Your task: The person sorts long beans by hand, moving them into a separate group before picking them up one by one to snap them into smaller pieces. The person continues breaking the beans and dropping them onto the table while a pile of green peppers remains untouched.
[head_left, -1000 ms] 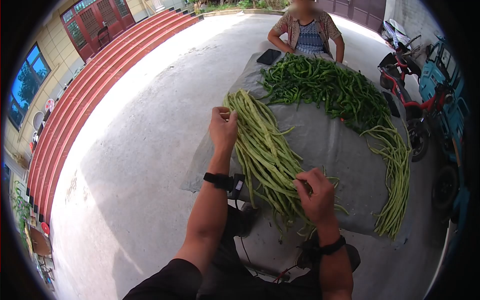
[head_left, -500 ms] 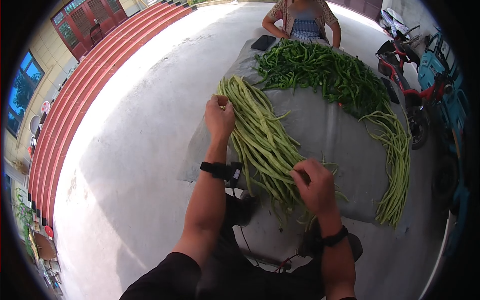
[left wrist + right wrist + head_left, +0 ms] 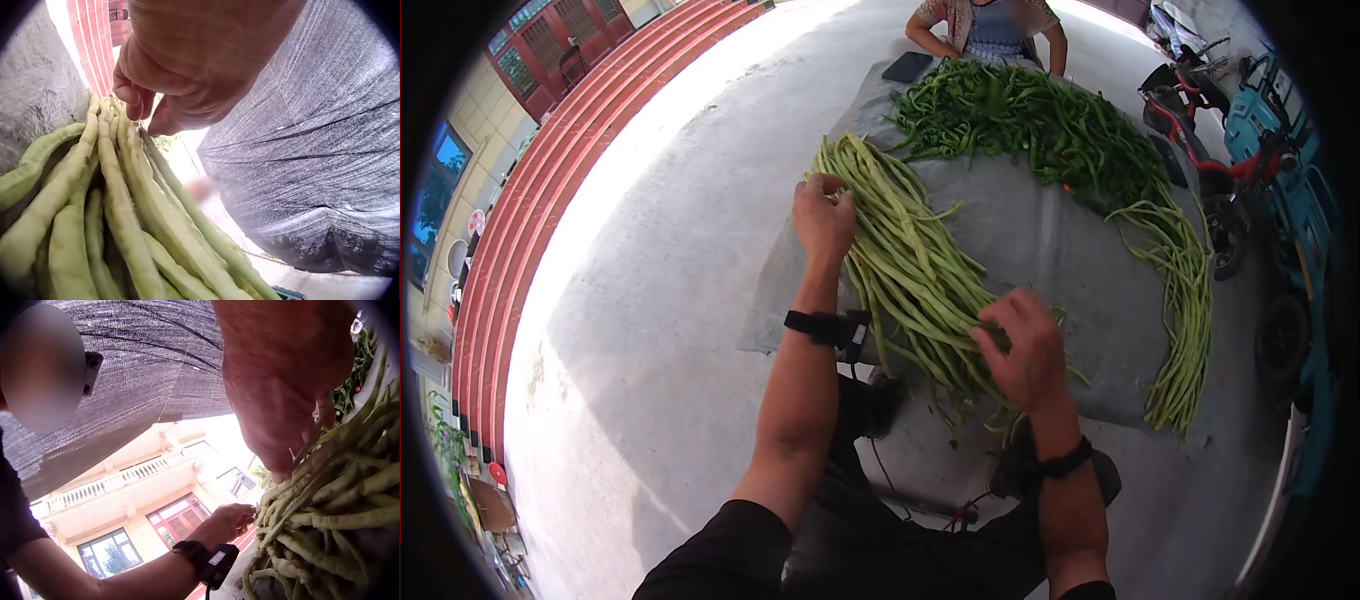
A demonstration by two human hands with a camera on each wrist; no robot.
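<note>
A thick bundle of pale green long beans (image 3: 910,245) lies slantwise across the near left side of the cloth-covered table. My left hand (image 3: 824,218) is at the bundle's far left end, where its thumb and curled fingers pinch bean tips; the left wrist view shows the beans (image 3: 119,206) running back from those fingers. Over the near right part of the bundle, my right hand (image 3: 1028,350) has its fingers bent. In the right wrist view, a thin bean (image 3: 299,494) passes between its thumb and fingers.
Dark green peppers (image 3: 1030,115) are heaped at the table's far side, with a second bunch of long beans (image 3: 1180,320) at right. A phone (image 3: 907,67) lies by the far left corner. A person (image 3: 997,30) is across the table; a red bike (image 3: 1190,130) stands right.
The head view has shifted, so the table sits higher and a little further left. My left hand stays at the bean tips; my right fingers have lifted slightly and spread a little from the bundle.
</note>
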